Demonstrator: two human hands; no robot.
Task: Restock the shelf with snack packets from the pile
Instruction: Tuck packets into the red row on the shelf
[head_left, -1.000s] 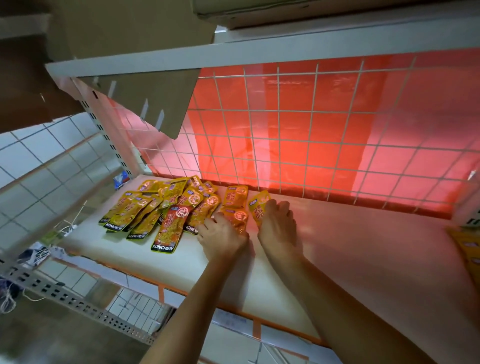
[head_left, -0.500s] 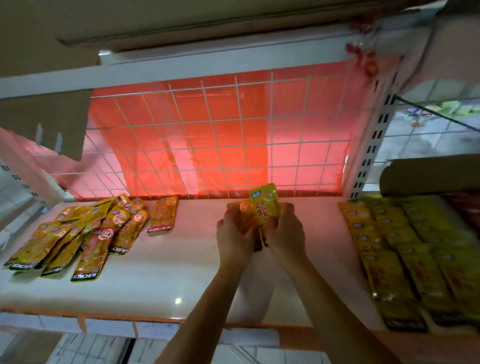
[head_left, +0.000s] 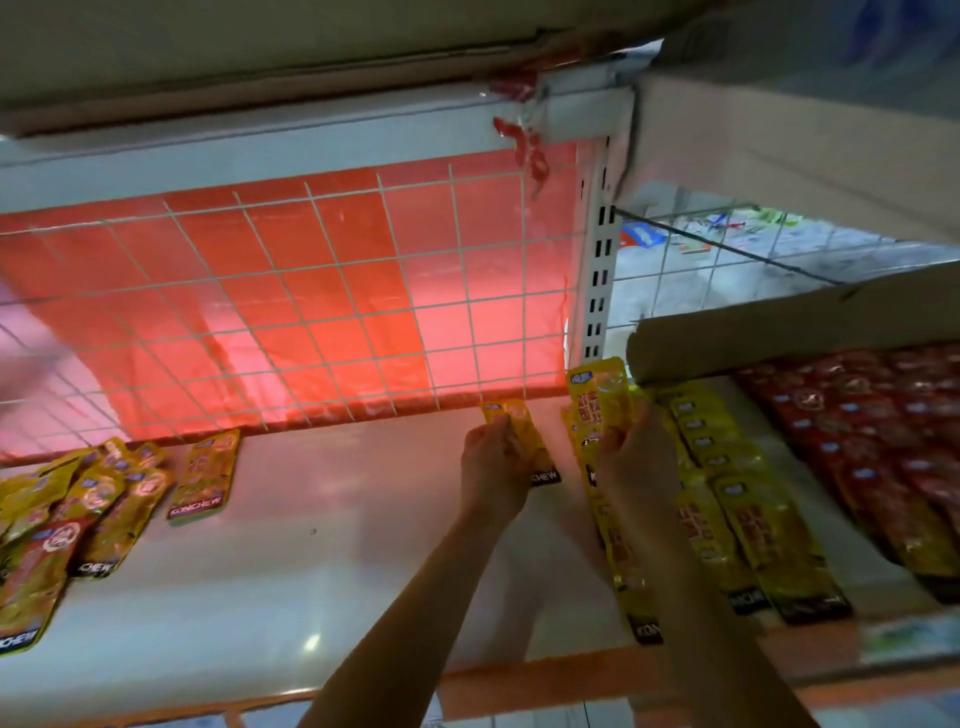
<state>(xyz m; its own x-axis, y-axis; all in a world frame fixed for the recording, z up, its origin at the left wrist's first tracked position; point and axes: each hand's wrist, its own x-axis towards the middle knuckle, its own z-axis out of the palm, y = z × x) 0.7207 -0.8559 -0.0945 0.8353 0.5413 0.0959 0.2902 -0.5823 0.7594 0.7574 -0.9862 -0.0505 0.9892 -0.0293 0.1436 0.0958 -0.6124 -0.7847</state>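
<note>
While both arms reach over the shelf (head_left: 311, 545), the left hand (head_left: 493, 462) pinches an orange packet (head_left: 522, 434) and the right hand (head_left: 641, 460) grips a yellow packet (head_left: 597, 395) upright, with the fingers mostly hidden behind the knuckles. Whether the orange packet touches the shelf is unclear. Well left of the hands lies the pile (head_left: 104, 499), cut off at the edge. Rows of yellow packets (head_left: 769, 530) lie blurred just right of the right hand.

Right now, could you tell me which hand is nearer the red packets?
Right. The right hand is left of the red packets, beyond the yellow rows; the left hand is farther left.
</note>
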